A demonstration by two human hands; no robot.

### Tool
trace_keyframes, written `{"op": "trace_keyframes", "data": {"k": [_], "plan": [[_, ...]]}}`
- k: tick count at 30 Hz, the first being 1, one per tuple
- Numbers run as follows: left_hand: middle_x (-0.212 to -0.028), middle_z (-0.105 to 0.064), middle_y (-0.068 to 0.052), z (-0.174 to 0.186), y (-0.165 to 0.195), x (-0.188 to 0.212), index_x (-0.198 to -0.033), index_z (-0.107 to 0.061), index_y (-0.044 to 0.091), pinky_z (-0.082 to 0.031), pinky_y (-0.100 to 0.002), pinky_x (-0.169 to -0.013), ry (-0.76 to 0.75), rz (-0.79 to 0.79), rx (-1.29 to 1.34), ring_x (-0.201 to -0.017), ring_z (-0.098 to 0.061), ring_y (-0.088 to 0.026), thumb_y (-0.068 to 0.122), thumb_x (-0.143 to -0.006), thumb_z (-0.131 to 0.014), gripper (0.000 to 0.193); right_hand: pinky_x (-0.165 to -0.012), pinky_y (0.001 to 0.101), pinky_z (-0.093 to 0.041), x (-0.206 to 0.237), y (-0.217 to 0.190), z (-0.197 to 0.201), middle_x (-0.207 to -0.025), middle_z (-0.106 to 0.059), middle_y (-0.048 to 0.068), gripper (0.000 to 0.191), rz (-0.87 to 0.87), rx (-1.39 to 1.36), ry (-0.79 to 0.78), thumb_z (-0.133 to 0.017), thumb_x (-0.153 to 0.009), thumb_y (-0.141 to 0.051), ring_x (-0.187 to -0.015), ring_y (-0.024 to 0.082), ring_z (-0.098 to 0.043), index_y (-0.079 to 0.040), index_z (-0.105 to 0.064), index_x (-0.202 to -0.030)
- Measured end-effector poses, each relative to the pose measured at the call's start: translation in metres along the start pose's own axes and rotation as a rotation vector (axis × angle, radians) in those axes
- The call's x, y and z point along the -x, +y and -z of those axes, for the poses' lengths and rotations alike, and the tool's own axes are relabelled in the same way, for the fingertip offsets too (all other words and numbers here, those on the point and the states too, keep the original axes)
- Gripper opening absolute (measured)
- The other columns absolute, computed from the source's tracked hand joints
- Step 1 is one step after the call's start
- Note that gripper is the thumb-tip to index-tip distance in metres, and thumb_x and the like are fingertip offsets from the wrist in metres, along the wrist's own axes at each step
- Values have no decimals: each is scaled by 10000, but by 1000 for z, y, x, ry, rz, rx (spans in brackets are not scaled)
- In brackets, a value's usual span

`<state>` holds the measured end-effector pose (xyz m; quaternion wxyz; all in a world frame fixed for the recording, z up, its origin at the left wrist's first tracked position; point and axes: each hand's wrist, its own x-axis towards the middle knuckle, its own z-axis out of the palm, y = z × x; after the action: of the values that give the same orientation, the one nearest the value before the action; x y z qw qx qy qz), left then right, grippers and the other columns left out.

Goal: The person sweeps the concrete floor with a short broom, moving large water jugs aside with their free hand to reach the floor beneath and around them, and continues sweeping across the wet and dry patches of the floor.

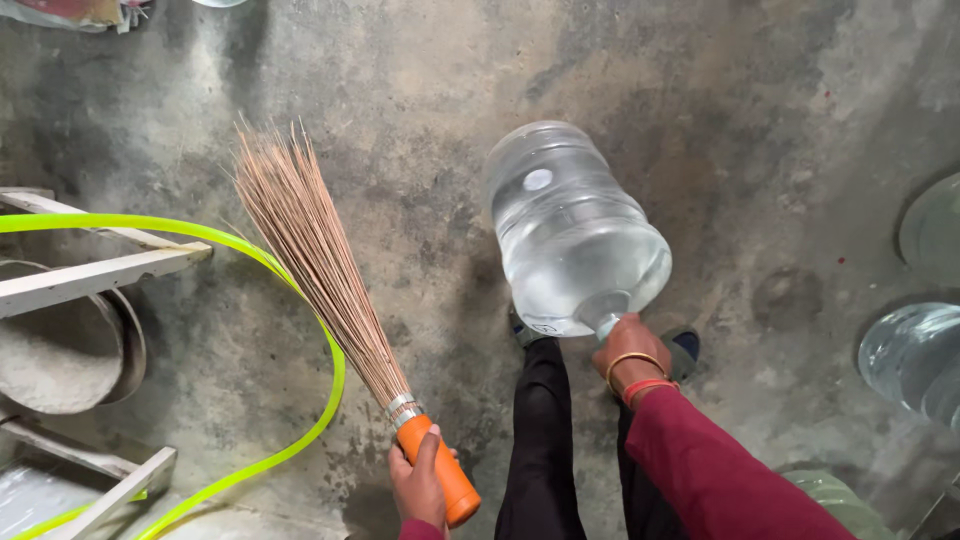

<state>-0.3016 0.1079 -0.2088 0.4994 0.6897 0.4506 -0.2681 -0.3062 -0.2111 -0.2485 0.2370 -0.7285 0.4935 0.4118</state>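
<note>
My left hand (418,485) grips the orange handle of a stick broom (318,262), whose brown bristles fan out up and to the left over the concrete floor. My right hand (628,357), with bangles on the wrist and a maroon sleeve, holds the neck of a large clear water jug (572,228). The jug is tilted, its base pointing away from me, with water inside. My legs in black trousers (545,440) stand below the jug.
A bright green hose (300,290) loops across the floor at left, past white wooden bars (95,272) and a round grey basin (60,355). More clear jugs (915,360) stand at the right edge. The concrete floor (420,90) is wet and stained.
</note>
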Motion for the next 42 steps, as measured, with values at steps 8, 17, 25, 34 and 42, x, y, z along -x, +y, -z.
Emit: {"op": "trace_keyframes", "data": {"k": [8, 17, 25, 34, 42], "plan": [[-821, -661, -82, -2, -6, 6, -1126, -562, 69, -548, -357, -569, 8, -10, 7, -645, -681, -190, 231, -855, -735, 360, -600, 425, -601, -18, -45, 23, -895, -743, 213, 365, -48, -652, -239, -840, -588, -80, -764, 338, -744, 114, -731, -878], [-824, -672, -140, 21, -40, -3, -1088, -570, -12, -546, -353, -535, 17, -94, 41, -626, -677, -198, 180, -849, -772, 367, -818, 428, -563, 5, -117, 21, -963, -713, 321, 587, 177, -276, -36, -757, -704, -153, -900, 358, -730, 229, -590, -1117], [-859, -663, -139, 29, -54, 1, -1189, -549, -19, -554, -381, -540, 136, -71, 166, -625, -669, -237, 157, -823, -767, 461, -903, 445, -552, 41, -172, 9, -1232, -570, 359, 1071, 304, 149, -30, -759, -824, -215, -1097, 410, -659, 210, -48, -1504], [-870, -673, -118, 31, -40, 8, -1203, -564, 13, -558, -354, -608, 166, -53, 43, -701, -691, -199, 181, -869, -738, 412, -564, 411, -585, 27, -182, 30, -922, -657, 156, 341, 821, 742, 514, -468, -1079, -203, -821, 312, -688, -52, -609, -1350], [-859, -684, -107, 28, -32, 12, -1106, -599, -4, -535, -321, -641, 103, -221, 25, -702, -651, -153, 200, -863, -771, 361, -682, 427, -589, 35, -262, 53, -1073, -675, 204, 208, 1220, 734, 673, -609, -901, -189, -1021, 368, -653, -89, -701, -1058]]}}
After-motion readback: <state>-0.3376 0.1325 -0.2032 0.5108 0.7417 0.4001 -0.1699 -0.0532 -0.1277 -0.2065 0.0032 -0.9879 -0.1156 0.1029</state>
